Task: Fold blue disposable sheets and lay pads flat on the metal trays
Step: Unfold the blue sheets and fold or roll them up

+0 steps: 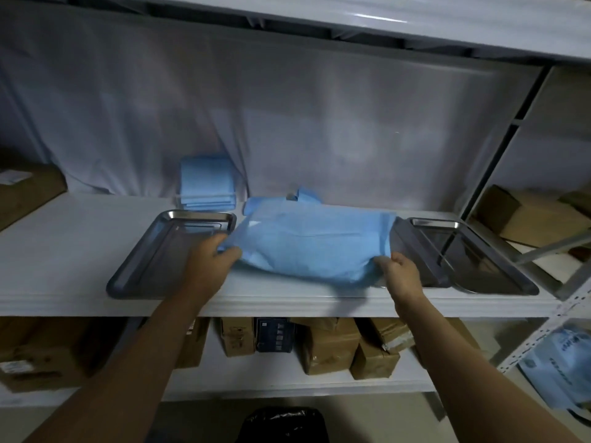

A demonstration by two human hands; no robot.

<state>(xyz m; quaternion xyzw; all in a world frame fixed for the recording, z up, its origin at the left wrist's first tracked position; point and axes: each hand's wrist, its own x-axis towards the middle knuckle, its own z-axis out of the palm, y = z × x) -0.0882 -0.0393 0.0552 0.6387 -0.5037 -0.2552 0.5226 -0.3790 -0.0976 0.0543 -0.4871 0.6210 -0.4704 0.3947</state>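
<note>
Pinching the near-left corner of the blue sheet (313, 247) with the left hand (211, 257) just left of centre, fingers curled round the edge, and gripping the near-right corner the same way with the right hand (401, 271), holding the near edge a bit off the white shelf (64, 251). Looks mid-fold at best, tbh: loose and puffy mid-frame, not creased flat, reaching from the left tray (134, 273) to the right tray (479, 263). Can't spot anything laid in either tray yet, and there's the stack of blue pads (204, 183) waiting at the back, centre-left, so guessing most of the job left.
</note>
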